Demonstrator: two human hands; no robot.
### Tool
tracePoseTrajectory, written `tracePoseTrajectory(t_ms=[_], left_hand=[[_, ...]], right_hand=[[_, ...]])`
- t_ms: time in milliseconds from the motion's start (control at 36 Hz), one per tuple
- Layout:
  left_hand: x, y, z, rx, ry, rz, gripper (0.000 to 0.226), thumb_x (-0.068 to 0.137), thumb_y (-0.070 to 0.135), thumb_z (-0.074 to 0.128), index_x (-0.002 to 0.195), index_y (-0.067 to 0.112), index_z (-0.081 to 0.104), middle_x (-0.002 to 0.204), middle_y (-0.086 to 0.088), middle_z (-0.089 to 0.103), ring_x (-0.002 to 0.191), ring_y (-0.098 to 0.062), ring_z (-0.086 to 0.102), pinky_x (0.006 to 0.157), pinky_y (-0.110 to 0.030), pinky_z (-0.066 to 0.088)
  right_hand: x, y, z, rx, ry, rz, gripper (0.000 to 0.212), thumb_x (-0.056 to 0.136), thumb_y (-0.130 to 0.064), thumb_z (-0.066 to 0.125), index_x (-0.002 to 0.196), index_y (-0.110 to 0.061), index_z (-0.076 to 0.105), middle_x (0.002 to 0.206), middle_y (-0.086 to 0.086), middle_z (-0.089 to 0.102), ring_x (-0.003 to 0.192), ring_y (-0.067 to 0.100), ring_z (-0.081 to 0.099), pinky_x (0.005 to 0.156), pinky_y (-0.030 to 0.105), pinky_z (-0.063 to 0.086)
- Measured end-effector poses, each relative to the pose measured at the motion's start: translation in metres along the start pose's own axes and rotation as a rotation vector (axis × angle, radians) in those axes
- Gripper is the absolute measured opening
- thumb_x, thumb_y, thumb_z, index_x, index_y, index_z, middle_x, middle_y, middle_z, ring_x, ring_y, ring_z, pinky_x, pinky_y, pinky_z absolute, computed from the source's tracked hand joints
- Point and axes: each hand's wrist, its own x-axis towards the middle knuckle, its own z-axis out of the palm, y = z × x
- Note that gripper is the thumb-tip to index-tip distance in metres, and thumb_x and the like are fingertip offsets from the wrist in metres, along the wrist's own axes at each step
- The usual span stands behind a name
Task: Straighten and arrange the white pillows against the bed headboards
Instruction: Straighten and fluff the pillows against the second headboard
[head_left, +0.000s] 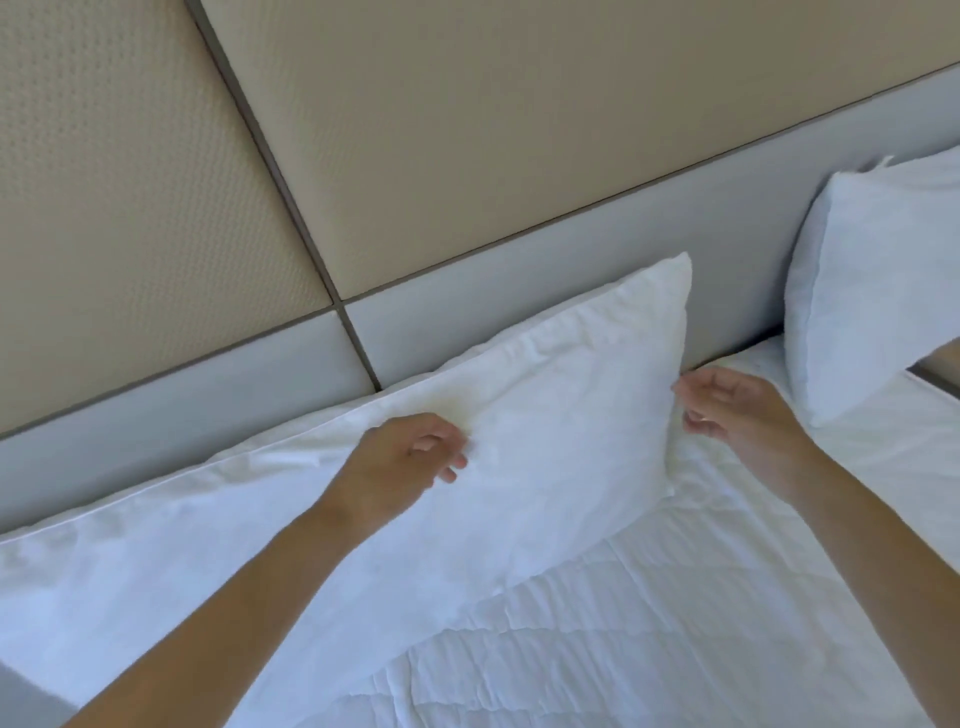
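Presently the near pillow (545, 415) leans against the grey headboard (571, 260); left hand (410, 462) rests on it, grip loose, holding nothing, right hand (737, 410) open at its edge. Risk: unsupported, it may slump onto the quilted bed (675, 623). Second pillow (872, 280) stands further along the headboard, beige wall panels (467, 130) above
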Motion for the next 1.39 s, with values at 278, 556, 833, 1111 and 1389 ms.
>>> tracePoseTrajectory(t_ms=[278, 556, 833, 1111, 1389], left_hand=[[0.089, 0.107, 0.123, 0.016, 0.007, 0.275, 0.021, 0.095, 0.019, 0.053, 0.084, 0.019, 0.071, 0.075, -0.001, 0.074, 0.072, -0.014, 0.069, 0.068, -0.023, 0.051], [0.222, 0.253, 0.195, 0.032, 0.007, 0.453, 0.03, 0.098, 0.034, 0.052, 0.084, 0.012, 0.066, 0.075, -0.009, 0.068, 0.069, -0.021, 0.063, 0.067, -0.03, 0.053], [0.343, 0.35, 0.286, 0.29, -0.001, 0.529, 0.029, 0.094, 0.042, 0.057, 0.081, 0.016, 0.062, 0.097, -0.011, 0.063, 0.088, -0.022, 0.06, 0.096, -0.046, 0.053], [0.403, 0.382, 0.343, 0.534, -0.159, 0.249, 0.039, 0.084, 0.028, 0.073, 0.113, 0.003, 0.063, 0.092, -0.014, 0.074, 0.061, -0.012, 0.073, 0.044, -0.025, 0.057], [0.411, 0.38, 0.346, 0.565, -0.072, 0.309, 0.018, 0.085, 0.021, 0.071, 0.089, 0.008, 0.06, 0.072, -0.012, 0.072, 0.041, -0.012, 0.066, 0.027, -0.016, 0.038]], right_hand=[[-0.02, 0.099, -0.052, 0.074, 0.322, 0.13, 0.006, 0.091, -0.016, 0.066, 0.091, -0.014, 0.072, 0.076, -0.002, 0.068, 0.072, 0.018, 0.062, 0.075, 0.035, 0.051], [0.032, 0.207, -0.151, -0.011, 0.669, 0.231, 0.011, 0.089, -0.025, 0.07, 0.081, -0.018, 0.069, 0.08, -0.001, 0.071, 0.08, 0.016, 0.067, 0.068, 0.02, 0.048], [0.165, 0.288, -0.213, -0.614, 0.66, 0.373, 0.058, 0.092, -0.059, 0.052, 0.112, -0.004, 0.052, 0.113, 0.016, 0.06, 0.106, 0.034, 0.059, 0.087, 0.04, 0.047], [0.179, 0.33, -0.208, -0.932, 0.974, 0.207, 0.051, 0.091, -0.064, 0.041, 0.086, -0.016, 0.055, 0.076, 0.004, 0.059, 0.065, 0.025, 0.062, 0.047, 0.031, 0.044], [0.181, 0.336, -0.208, -1.038, 0.975, 0.128, 0.021, 0.089, -0.032, 0.069, 0.077, -0.018, 0.058, 0.071, 0.004, 0.056, 0.055, 0.029, 0.058, 0.041, 0.032, 0.039]])
